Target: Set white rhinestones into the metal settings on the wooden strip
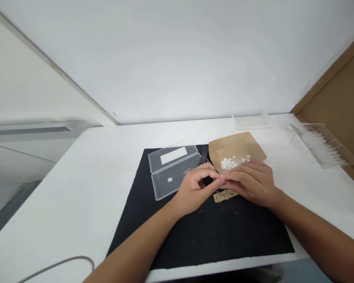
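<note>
Evidently the black mat [224,239] serves as a dark backdrop, probably so that small pale pieces show up. Near its middle lies the tan strip [220,197] with clear fittings, partly hidden beneath the right hand [252,182]. Over the mat's far right corner sits the brown paper [236,143], likely keeping the white discs [227,164] gathered within reach. The clear case [162,184] lies opened flat at the mat's far left. Both forearms slant inward across the mat's near part and right side, the right palm turned down, the left hand [191,190] curved with thumb and forefinger forward. Their fingers meet above the mat's middle, tips together; whether anything tiny is pinched there, I cannot tell.
</note>
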The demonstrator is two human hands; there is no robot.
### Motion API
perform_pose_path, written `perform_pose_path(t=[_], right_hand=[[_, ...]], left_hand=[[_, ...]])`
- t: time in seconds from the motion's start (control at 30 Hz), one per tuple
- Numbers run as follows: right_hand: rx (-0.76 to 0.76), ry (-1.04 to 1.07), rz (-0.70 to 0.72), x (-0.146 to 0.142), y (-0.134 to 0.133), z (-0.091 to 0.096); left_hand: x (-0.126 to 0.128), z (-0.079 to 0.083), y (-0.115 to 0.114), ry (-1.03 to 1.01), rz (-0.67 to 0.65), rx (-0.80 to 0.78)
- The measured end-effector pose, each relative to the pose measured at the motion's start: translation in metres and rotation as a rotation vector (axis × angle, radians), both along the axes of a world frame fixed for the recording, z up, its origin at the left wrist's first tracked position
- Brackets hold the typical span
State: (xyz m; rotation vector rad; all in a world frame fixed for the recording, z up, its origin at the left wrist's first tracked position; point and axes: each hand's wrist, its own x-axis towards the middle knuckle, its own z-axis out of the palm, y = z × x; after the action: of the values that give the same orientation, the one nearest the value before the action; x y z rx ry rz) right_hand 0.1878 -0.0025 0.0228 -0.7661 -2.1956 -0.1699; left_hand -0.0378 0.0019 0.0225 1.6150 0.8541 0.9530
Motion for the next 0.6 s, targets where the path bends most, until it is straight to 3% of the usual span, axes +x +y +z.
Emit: perform_pose_path(t=[0.23,0.47,0.6], right_hand=[[-0.043,0.11,0.011,-0.003,0.002,-0.005],[-0.13,0.09,0.077,0.001,0.004,0.0],[-0.205,0.038,0.115,0.007,0.007,0.005]], left_hand=[[0.0,-0.001,-0.001,-0.028,-0.037,-0.109],[-0.001,-0.002,-0.001,-0.006,-0.037,-0.06],[0.0,-0.001,-0.002,0.022,-0.039,-0.118]])
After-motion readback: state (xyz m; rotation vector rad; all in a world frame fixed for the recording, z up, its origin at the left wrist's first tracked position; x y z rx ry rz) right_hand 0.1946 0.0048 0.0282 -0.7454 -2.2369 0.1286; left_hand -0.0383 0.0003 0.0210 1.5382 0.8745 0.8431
